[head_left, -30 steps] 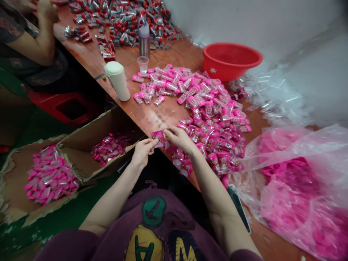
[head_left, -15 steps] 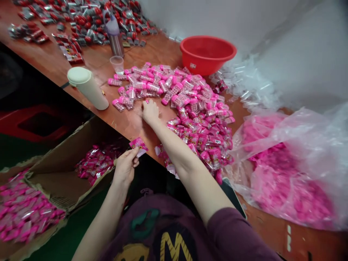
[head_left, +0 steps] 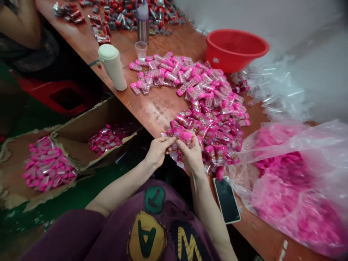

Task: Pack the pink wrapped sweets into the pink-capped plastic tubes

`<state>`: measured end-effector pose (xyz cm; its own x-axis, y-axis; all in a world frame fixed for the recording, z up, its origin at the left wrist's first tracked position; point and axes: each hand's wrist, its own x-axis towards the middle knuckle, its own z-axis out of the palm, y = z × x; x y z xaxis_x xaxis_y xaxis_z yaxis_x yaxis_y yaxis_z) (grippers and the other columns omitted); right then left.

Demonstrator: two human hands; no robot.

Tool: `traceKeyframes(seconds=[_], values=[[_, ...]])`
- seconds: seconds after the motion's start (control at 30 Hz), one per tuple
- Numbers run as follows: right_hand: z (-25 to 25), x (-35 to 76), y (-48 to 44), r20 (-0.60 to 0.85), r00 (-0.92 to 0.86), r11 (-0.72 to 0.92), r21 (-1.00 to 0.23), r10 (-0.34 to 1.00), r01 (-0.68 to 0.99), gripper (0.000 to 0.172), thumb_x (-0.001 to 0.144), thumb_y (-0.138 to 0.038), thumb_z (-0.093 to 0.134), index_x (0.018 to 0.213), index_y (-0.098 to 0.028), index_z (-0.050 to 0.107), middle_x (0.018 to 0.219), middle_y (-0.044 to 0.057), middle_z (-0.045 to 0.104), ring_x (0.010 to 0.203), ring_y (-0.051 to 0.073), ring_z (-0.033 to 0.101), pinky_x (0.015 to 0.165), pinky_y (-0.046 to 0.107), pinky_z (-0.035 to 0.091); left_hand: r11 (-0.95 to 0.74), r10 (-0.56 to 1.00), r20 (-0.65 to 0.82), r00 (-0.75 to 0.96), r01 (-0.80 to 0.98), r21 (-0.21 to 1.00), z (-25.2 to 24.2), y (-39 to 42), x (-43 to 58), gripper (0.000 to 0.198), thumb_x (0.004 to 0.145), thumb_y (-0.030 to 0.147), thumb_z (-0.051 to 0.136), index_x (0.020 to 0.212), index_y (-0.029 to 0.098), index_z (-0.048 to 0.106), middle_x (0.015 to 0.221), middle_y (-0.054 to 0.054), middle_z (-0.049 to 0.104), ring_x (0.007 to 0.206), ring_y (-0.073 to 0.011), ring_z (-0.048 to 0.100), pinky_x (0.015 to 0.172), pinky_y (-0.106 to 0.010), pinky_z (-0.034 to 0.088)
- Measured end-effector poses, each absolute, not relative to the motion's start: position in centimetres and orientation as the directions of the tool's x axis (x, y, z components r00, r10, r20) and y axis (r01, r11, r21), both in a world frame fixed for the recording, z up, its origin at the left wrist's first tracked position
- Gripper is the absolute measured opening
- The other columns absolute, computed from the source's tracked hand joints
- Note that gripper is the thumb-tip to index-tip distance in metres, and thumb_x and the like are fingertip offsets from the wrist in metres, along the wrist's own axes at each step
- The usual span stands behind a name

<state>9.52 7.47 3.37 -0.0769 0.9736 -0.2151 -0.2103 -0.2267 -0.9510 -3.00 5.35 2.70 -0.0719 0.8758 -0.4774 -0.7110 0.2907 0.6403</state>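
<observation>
Near the table's front edge my two hands are close together. My left hand [head_left: 160, 150] pinches a pink printed wrapper [head_left: 176, 132]. Between the thumb and fingers of my right hand [head_left: 192, 151] is a small bottle with a pink cap [head_left: 187, 135], held against the wrapper. Just beyond them lies a heap of pink wrapped packets [head_left: 209, 127]. Farther back, unwrapped clear bottles with pink caps [head_left: 171, 74] spread in a curve over the orange table [head_left: 150, 108]. Where wrapper and bottle meet is partly hidden by my fingers.
A cream tumbler [head_left: 114, 69], plastic cup [head_left: 141, 50] and red basin [head_left: 235, 49] stand on the table. A phone [head_left: 227, 199] lies at the edge beside a bag of pink pieces [head_left: 293, 195]. Cardboard boxes [head_left: 65, 145] sit lower left. A person's arm [head_left: 24, 21] shows upper left.
My right hand has come back from the loose bottles with one and met my left hand, which has moved right with the wrapper. The view has shifted, showing the phone and another person.
</observation>
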Motion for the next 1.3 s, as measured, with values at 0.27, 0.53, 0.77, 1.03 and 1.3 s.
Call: traceKeyframes(seconds=[0.27, 0.53, 0.77, 1.03, 1.3], values=[[1.7, 12.8, 5.1, -0.064, 0.171, -0.075, -0.995, 0.983, 0.061, 0.051, 0.071, -0.039, 0.084, 0.113, -0.022, 0.059, 0.091, -0.003, 0.063, 0.077, 0.012, 0.058, 0.076, 0.028, 0.052, 0.442, 0.858, -0.509, 0.064, -0.596, 0.67, 2.5, 4.1, -0.5, 0.043, 0.063, 0.044, 0.092, 0.064, 0.012, 0.063, 0.049, 0.003, 0.051, 0.043, -0.0047, 0.043, 0.045, -0.021, 0.024], [0.6, 14.4, 4.4, -0.042, 0.233, -0.08, -0.984, 0.972, 0.158, 0.055, 0.067, -0.041, 0.082, 0.112, -0.02, 0.059, 0.084, -0.002, 0.061, 0.069, 0.013, 0.055, 0.069, 0.031, 0.048, 0.548, 0.832, -0.496, 0.247, -0.5, 0.67, 2.2, 4.2, -1.1, 0.04, 0.064, 0.043, 0.09, 0.066, 0.012, 0.065, 0.05, 0.002, 0.055, 0.044, -0.0058, 0.046, 0.045, -0.021, 0.028], [0.6, 13.9, 3.6, -0.016, 0.274, -0.053, -0.99, 0.962, 0.128, 0.055, 0.067, -0.042, 0.083, 0.112, -0.019, 0.061, 0.088, -0.001, 0.063, 0.073, 0.014, 0.058, 0.073, 0.033, 0.051, 0.506, 0.859, -0.476, 0.186, -0.446, 0.738, 2.6, 4.1, -0.7, 0.048, 0.054, 0.047, 0.096, 0.063, 0.012, 0.064, 0.05, 0.004, 0.053, 0.045, -0.0047, 0.044, 0.047, -0.021, 0.028], [0.3, 14.2, 3.0, -0.027, 0.217, -0.045, -0.996, 0.976, 0.078, 0.051, 0.07, -0.041, 0.083, 0.112, -0.021, 0.062, 0.095, 0.0, 0.065, 0.075, 0.013, 0.059, 0.073, 0.032, 0.054, 0.558, 0.827, -0.513, 0.231, -0.447, 0.699, 2.6, 3.5, -1.0, 0.033, 0.075, 0.033, 0.086, 0.064, 0.012, 0.063, 0.051, 0.002, 0.052, 0.045, -0.0048, 0.045, 0.046, -0.021, 0.026], [0.0, 13.7, 2.6, -0.116, 0.161, -0.111, -0.993, 0.98, -0.043, 0.048, 0.074, -0.042, 0.084, 0.111, -0.022, 0.061, 0.085, -0.004, 0.061, 0.066, 0.01, 0.054, 0.066, 0.027, 0.049, 0.523, 0.825, -0.553, 0.118, -0.531, 0.667, 3.1, 3.2, -1.3, 0.026, 0.081, 0.016, 0.082, 0.064, 0.01, 0.064, 0.053, 0.003, 0.05, 0.045, -0.0027, 0.04, 0.046, -0.02, 0.023]])
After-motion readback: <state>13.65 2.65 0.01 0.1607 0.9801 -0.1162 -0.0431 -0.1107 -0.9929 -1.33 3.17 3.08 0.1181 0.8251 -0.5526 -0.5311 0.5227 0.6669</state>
